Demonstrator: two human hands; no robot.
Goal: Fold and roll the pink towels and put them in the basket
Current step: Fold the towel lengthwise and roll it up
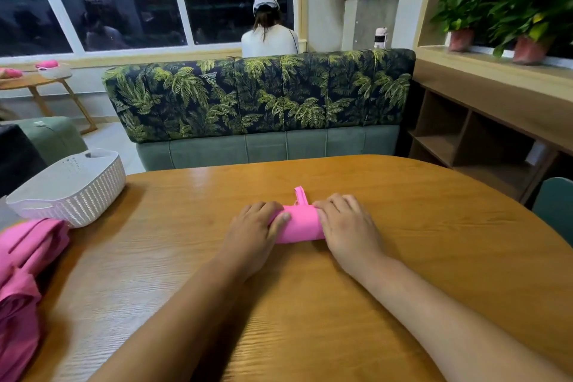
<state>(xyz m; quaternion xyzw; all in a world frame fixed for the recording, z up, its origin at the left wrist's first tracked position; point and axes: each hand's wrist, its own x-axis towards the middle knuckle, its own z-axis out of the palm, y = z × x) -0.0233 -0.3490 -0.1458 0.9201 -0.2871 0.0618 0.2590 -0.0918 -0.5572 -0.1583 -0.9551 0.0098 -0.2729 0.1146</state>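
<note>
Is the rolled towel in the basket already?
No, the towel lies on the table, held by the left hand and the right hand, while the basket stands apart at the table's left edge.

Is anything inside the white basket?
Nothing pink shows above the rim of the basket; only its pale inner wall is visible. The near wall hides its floor, so something lying low cannot be ruled out.

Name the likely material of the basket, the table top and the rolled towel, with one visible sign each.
Basket: probably white plastic, matte; moulded weave pattern with holes.
Table top: wood or veneer, glossy; grain lines and reflections.
Rolled towel: soft pink cloth, matte; it rolls tightly.
</note>
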